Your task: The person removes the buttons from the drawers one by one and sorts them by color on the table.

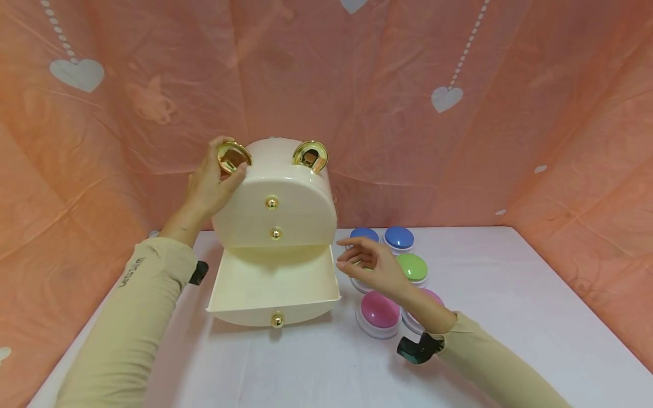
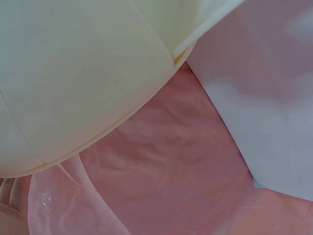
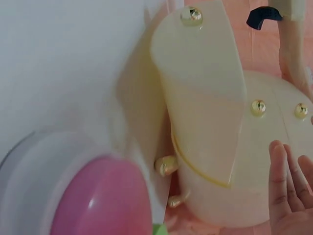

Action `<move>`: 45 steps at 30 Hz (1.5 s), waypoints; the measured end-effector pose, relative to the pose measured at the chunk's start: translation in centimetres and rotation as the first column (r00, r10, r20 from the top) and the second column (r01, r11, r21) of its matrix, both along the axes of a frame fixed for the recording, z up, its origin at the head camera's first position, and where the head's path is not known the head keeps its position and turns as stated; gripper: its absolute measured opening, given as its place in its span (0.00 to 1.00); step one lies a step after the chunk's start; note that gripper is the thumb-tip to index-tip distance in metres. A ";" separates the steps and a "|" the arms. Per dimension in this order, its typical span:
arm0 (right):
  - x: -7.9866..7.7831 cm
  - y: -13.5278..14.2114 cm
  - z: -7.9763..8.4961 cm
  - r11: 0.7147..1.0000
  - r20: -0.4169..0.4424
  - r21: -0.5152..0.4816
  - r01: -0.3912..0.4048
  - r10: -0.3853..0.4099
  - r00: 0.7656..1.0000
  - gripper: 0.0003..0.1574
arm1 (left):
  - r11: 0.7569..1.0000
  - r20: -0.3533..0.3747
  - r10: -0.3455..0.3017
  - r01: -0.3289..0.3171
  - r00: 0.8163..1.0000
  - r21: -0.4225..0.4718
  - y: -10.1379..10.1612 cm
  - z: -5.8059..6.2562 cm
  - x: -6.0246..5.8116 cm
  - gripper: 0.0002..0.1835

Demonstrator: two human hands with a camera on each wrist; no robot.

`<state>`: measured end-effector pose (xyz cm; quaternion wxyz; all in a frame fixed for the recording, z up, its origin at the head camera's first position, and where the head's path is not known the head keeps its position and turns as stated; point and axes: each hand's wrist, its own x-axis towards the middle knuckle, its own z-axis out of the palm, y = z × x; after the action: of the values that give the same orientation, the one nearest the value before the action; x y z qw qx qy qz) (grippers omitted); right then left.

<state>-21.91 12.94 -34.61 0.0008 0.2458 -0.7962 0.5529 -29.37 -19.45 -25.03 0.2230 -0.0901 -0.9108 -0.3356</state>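
A cream rounded box (image 1: pixel 255 221) with gold knobs stands on the white table, its bottom drawer (image 1: pixel 278 280) pulled out. Two gold cupped ears sit on top. My left hand (image 1: pixel 211 184) grips the left gold ear (image 1: pixel 233 157), thumb at its front and fingers behind. In the left wrist view only part of that hand shows, below the box wall (image 2: pixel 88 73). My right hand (image 1: pixel 374 266) hovers beside the drawer's right edge, fingers loosely bent and holding nothing. The right wrist view shows its fingers in front of the box, with the drawer (image 3: pixel 200 93) jutting out.
Several domed push buttons on white bases stand right of the box: a blue one (image 1: pixel 399 237), a green one (image 1: pixel 412 267) and a pink one (image 1: pixel 380 310) among them. My right forearm passes over some. A pink-orange cloth (image 1: pixel 388 158) with hearts hangs around the table.
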 end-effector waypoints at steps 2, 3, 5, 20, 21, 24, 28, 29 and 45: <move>0.1 -0.5 0.0 0.999 0.002 -0.020 -0.034 0.034 0.999 0.26 | 1.000 -0.004 -0.002 0.002 1.000 0.001 0.0 0.0 0.0 0.32; 0.2 -0.8 0.0 0.998 0.004 -0.029 -0.052 0.052 0.999 0.26 | 1.000 -0.005 -0.002 0.002 1.000 0.000 -0.1 0.0 0.0 0.32; 0.3 -1.3 0.0 0.996 0.004 -0.038 -0.085 0.085 0.996 0.27 | 1.000 -0.008 -0.005 0.005 1.000 0.001 -0.1 0.0 0.0 0.32; 0.9 -4.8 0.1 0.901 -0.002 -0.056 -0.430 0.431 0.902 0.27 | 1.000 -0.004 -0.011 0.011 1.000 0.009 -0.1 0.0 0.1 0.32; 1.0 -5.1 0.1 0.892 -0.002 -0.050 -0.449 0.450 0.893 0.27 | 1.000 -0.006 -0.012 0.012 1.000 0.009 -0.1 0.0 0.0 0.32; 1.0 -5.8 0.0 0.867 0.013 -0.016 -0.498 0.498 0.867 0.27 | 1.000 -0.008 -0.012 0.012 1.000 0.009 -0.1 -0.1 0.0 0.32; 1.0 -6.6 0.1 0.827 0.047 0.059 -0.559 0.557 0.829 0.28 | 1.000 -0.008 -0.013 0.013 1.000 0.007 -0.1 -0.1 0.0 0.32; 1.0 -6.7 0.1 0.813 0.061 0.073 -0.577 0.574 0.817 0.28 | 1.000 -0.009 -0.014 0.014 1.000 0.008 -0.1 0.0 0.1 0.32; 1.3 -7.6 -0.1 0.717 0.143 0.249 -0.651 0.638 0.757 0.28 | 1.000 -0.010 -0.003 0.003 1.000 0.005 0.0 0.0 -0.2 0.31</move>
<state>-20.57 5.34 -34.69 -0.2455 0.4919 -0.7311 0.4040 -29.53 -19.42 -25.06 0.2272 -0.0928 -0.9086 -0.3379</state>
